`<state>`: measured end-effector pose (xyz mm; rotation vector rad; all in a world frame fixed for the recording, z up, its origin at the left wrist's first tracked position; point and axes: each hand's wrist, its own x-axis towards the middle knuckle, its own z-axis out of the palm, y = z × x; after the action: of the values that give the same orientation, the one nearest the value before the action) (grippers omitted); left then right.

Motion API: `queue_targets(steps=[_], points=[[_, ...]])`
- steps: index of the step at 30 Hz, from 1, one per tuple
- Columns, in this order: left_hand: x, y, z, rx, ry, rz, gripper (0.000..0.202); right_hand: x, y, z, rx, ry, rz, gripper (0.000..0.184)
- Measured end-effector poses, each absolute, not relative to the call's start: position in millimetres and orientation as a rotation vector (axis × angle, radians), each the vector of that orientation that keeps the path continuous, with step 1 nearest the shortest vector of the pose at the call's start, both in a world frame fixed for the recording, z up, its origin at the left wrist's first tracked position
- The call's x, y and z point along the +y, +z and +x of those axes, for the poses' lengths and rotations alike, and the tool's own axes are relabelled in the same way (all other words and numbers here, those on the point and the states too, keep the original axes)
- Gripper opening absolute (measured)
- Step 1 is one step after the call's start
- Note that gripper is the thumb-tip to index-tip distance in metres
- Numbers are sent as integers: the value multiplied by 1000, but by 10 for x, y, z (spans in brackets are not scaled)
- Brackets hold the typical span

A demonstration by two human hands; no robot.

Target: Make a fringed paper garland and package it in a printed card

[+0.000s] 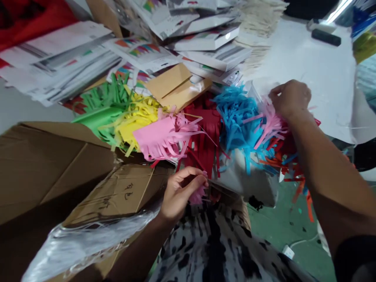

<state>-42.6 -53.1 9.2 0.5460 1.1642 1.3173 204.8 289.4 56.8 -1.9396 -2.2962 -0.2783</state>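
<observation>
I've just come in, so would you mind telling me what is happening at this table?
A person's left hand pinches a small pink piece close to their body. Their right hand is beside a pink fringed bunch, though its grip is unclear. Blue fringe, yellow fringe and green fringe lie nearby, and an open cardboard box stands at the left.

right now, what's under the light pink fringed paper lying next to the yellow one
Yellow fringed paper shows along the left edge of the light pink fringed paper, and dark red fringed paper shows past its right-hand strips. What lies directly beneath its middle is covered.
</observation>
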Motion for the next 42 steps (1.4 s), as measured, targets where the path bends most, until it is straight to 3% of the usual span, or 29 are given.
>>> queue_targets(steps=[5,7,9,16,21,27,37,42], points=[[-617,109,-387,1176,1322,602,19,2775,772,2031,-2156,-296,-1889,104],[-662,114,-364,1178,1326,625,19,2745,814,2048,-2177,-259,-1915,112],[-706,128,-344,1180,1331,658,19,2684,851,2072,-2172,-222,-1933,105],[-825,219,-313,1272,1377,756,18,1643,1047,1924,-2171,-102,-1335,37],[-860,295,-256,1332,1385,871,16,523,907,1708,-2189,614,-941,9],[-913,322,-179,1367,1390,1071,12,1,669,1692,-2092,1023,-786,15],[-938,371,-99,1401,1471,1420,2,-185,705,1702,-2075,949,-772,10],[-959,387,-45,1394,1409,1299,6,-241,705,1718,-2114,823,-814,11]])
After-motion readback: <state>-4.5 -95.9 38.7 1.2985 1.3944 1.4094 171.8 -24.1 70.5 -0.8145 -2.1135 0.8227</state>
